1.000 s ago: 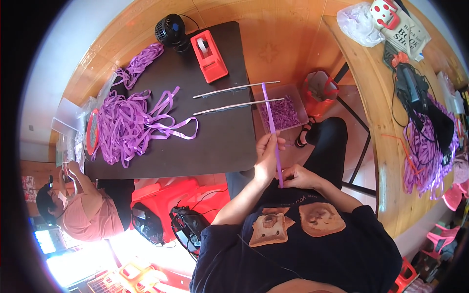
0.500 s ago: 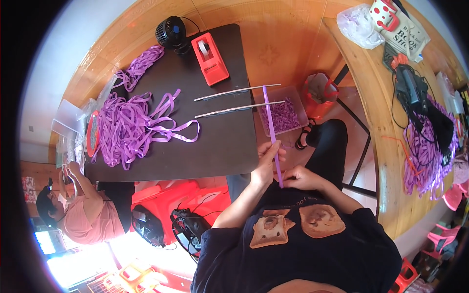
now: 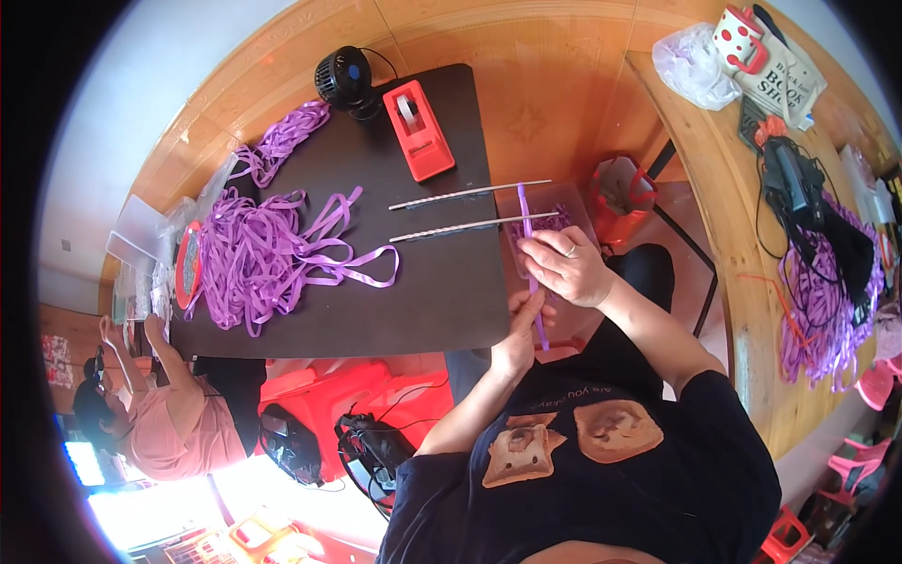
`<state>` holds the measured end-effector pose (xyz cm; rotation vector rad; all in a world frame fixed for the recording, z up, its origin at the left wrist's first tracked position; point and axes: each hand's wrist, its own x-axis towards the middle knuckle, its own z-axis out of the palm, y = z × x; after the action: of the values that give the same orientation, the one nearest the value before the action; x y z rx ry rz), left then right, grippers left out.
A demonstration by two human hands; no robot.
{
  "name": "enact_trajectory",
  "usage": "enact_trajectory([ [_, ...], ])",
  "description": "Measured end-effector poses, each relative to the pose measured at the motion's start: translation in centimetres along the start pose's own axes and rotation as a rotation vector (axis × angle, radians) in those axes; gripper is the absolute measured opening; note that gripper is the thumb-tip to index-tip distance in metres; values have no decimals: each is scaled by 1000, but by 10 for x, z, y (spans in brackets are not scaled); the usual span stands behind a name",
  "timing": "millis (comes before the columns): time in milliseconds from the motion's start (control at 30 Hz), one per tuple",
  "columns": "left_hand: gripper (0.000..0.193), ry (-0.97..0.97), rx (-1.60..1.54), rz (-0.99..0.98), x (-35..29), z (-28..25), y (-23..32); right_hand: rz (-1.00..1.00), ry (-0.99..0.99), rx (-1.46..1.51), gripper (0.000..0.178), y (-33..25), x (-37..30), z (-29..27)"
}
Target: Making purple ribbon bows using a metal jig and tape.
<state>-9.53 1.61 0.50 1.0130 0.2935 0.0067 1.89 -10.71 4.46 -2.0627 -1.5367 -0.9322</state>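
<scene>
Two thin metal rods lie parallel on the dark table and jut past its right edge. A purple ribbon passes over their free ends and runs down toward my body. My right hand, with a ring on one finger, is closed on the ribbon just below the nearer rod. Lower down, my left hand pinches the same ribbon, its thumb pointing up along it. The ribbon's lower end sticks out below my hands. My right hand covers the middle stretch of ribbon.
Tangled purple ribbon heaps on the table's left, near a red tape dispenser and a black fan. Beneath the rods sits a clear bin of purple pieces, beside a red bag. Another person works at left.
My right hand has moved up from the ribbon's lower end to near the rods, above my left hand. My left hand stays on the ribbon, slightly lower. The whole view has shifted a little.
</scene>
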Motion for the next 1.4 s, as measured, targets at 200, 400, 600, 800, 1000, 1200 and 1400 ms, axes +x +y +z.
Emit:
enact_trajectory([
  [200,20,-15,-19,-8,-1,-3,1,-61,38,-51,16,-3,0,-3],
  [400,19,-57,-55,-64,-6,-3,9,-99,36,-49,16,-5,6,-7],
  [600,24,-186,-237,-151,-13,-8,12,-50,122,7,20,-4,18,-17],
  [800,33,-254,-391,-179,-1,-12,5,127,146,239,22,-2,39,-32],
  [1000,36,-241,-167,-91,24,-1,-8,312,206,592,17,34,78,-33],
  [1200,34,-54,-179,-28,63,23,-5,916,132,1158,8,101,92,14],
  [1400,30,29,-165,134,94,27,-5,1281,78,1305,8,129,73,54],
])
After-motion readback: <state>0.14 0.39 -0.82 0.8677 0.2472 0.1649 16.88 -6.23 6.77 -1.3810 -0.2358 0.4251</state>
